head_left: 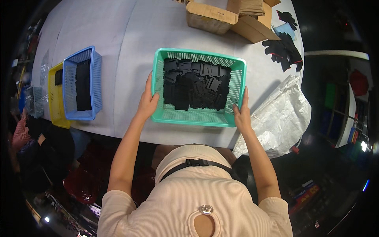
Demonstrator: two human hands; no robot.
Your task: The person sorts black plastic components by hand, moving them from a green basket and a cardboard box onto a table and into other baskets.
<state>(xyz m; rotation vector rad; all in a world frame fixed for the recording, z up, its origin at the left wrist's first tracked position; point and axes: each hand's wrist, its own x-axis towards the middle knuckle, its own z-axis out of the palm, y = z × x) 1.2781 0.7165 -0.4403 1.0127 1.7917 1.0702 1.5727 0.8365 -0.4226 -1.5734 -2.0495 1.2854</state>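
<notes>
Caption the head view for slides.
Left hand and right hand grip a green basket of black parts by its sides.

Green basket, black parts — cloth, perhaps pink-striped

It looked like a workshop or factory: plastic baskets of black parts, gloves and cartons shared one surface.

Dressed in a cream top of ribbed cloth, with short sleeves. Decorated at the chest with a round, shiny, silver-coloured button, just beside a rounded opening with thick edge. Belted with a black strap and black buckle. Bare on left hand and right hand.
</notes>
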